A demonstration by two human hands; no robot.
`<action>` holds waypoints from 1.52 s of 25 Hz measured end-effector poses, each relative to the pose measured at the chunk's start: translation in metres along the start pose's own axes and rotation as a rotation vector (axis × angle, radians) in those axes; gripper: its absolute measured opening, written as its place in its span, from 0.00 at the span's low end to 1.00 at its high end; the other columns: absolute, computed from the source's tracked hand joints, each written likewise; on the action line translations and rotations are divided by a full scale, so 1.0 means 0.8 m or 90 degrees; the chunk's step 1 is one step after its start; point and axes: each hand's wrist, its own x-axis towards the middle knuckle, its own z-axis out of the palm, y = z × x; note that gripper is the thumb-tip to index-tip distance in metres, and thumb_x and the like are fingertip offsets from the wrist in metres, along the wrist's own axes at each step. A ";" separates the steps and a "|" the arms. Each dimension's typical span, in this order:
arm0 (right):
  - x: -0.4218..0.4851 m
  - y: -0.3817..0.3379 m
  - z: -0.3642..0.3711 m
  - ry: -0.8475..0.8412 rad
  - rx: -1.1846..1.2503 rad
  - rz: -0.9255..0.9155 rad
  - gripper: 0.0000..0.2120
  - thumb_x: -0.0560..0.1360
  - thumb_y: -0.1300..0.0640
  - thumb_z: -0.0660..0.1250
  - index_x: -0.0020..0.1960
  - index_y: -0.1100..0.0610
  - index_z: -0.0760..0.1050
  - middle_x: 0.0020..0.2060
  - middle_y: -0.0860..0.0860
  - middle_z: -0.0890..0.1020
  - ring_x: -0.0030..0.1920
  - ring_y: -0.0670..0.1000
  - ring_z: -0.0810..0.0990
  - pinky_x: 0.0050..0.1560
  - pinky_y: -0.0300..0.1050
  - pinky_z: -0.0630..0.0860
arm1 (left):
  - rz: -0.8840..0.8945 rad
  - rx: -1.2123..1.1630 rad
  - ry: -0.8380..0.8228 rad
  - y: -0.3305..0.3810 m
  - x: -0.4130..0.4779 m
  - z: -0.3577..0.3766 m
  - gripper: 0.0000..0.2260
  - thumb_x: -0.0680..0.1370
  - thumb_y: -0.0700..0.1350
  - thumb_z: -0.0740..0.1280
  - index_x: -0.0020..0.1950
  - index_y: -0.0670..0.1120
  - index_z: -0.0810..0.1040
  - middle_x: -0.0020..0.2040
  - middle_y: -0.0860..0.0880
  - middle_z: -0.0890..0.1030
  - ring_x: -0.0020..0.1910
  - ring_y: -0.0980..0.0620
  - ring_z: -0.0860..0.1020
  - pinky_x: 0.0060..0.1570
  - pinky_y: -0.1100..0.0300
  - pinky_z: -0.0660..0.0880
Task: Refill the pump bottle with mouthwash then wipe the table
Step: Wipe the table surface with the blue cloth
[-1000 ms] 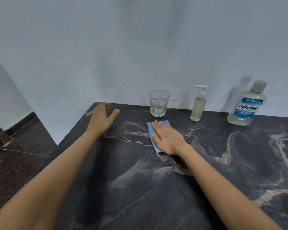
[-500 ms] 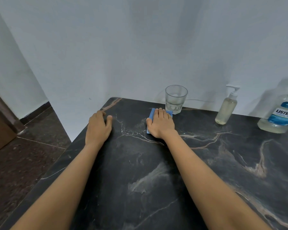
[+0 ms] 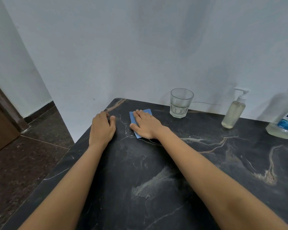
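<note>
My right hand point(image 3: 145, 124) lies flat, fingers straight, pressing a folded blue cloth point(image 3: 133, 117) onto the dark marble table point(image 3: 156, 180) near its far left corner. My left hand point(image 3: 102, 128) rests palm down on the table by the left edge, holding nothing. A clear pump bottle point(image 3: 234, 112) with pale liquid and a white pump stands at the back right against the wall. The mouthwash bottle point(image 3: 285, 125), with a blue label, is cut off by the right frame edge.
An empty glass tumbler point(image 3: 180, 102) stands by the wall, just right of the cloth. A white wall runs behind the table. Left of the table edge the dark tiled floor point(image 3: 23, 160) drops away, with a brown door frame point(image 3: 5, 117) at far left.
My right hand slid the blue cloth leftward, away from the glass, toward the far left corner. The left hand stays near the left edge. The view shifted left.
</note>
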 end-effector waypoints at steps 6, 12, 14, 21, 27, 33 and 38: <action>0.054 0.003 -0.030 -0.112 -0.060 -0.172 0.27 0.81 0.58 0.49 0.78 0.51 0.47 0.78 0.49 0.49 0.78 0.51 0.44 0.75 0.56 0.36 | 0.018 0.015 0.006 -0.001 0.002 0.001 0.10 0.81 0.49 0.57 0.51 0.43 0.72 0.47 0.47 0.74 0.51 0.47 0.71 0.48 0.55 0.67; 0.090 0.018 -0.029 -0.087 -0.021 -0.137 0.27 0.81 0.63 0.46 0.78 0.47 0.50 0.78 0.49 0.49 0.78 0.51 0.45 0.75 0.55 0.37 | 0.031 0.016 0.000 0.001 0.003 0.002 0.10 0.81 0.49 0.57 0.49 0.44 0.72 0.47 0.47 0.74 0.49 0.47 0.71 0.48 0.55 0.68; 0.095 0.022 -0.022 -0.062 0.004 -0.121 0.27 0.81 0.63 0.45 0.78 0.47 0.51 0.78 0.49 0.49 0.78 0.51 0.45 0.76 0.56 0.38 | 0.033 0.012 -0.003 0.001 0.003 0.001 0.10 0.81 0.49 0.57 0.49 0.44 0.72 0.46 0.48 0.74 0.49 0.48 0.71 0.48 0.55 0.68; 0.075 0.021 -0.021 0.033 0.078 -0.084 0.25 0.80 0.61 0.51 0.77 0.51 0.56 0.77 0.53 0.56 0.77 0.54 0.51 0.76 0.54 0.45 | 0.040 0.008 -0.004 0.000 0.003 0.002 0.10 0.81 0.49 0.57 0.48 0.44 0.72 0.46 0.48 0.75 0.50 0.48 0.71 0.48 0.55 0.68; -0.031 0.030 0.007 0.540 0.357 0.154 0.09 0.74 0.52 0.67 0.48 0.56 0.71 0.46 0.49 0.74 0.49 0.50 0.72 0.48 0.42 0.68 | 0.074 0.020 -0.014 0.010 -0.003 -0.004 0.10 0.81 0.48 0.59 0.50 0.43 0.73 0.48 0.47 0.77 0.51 0.47 0.73 0.49 0.52 0.71; -0.065 0.060 -0.008 0.694 0.480 0.495 0.33 0.60 0.50 0.79 0.55 0.60 0.64 0.55 0.56 0.68 0.54 0.56 0.67 0.56 0.49 0.67 | 0.058 -0.017 -0.037 0.061 -0.040 0.005 0.11 0.80 0.52 0.59 0.51 0.45 0.75 0.48 0.48 0.78 0.50 0.47 0.76 0.47 0.49 0.75; -0.055 0.100 -0.023 0.599 0.533 0.453 0.42 0.60 0.50 0.80 0.66 0.59 0.62 0.63 0.55 0.72 0.63 0.57 0.70 0.63 0.51 0.67 | 0.060 -0.062 -0.079 0.115 -0.072 0.039 0.12 0.81 0.54 0.59 0.53 0.46 0.74 0.49 0.50 0.78 0.51 0.50 0.76 0.49 0.51 0.76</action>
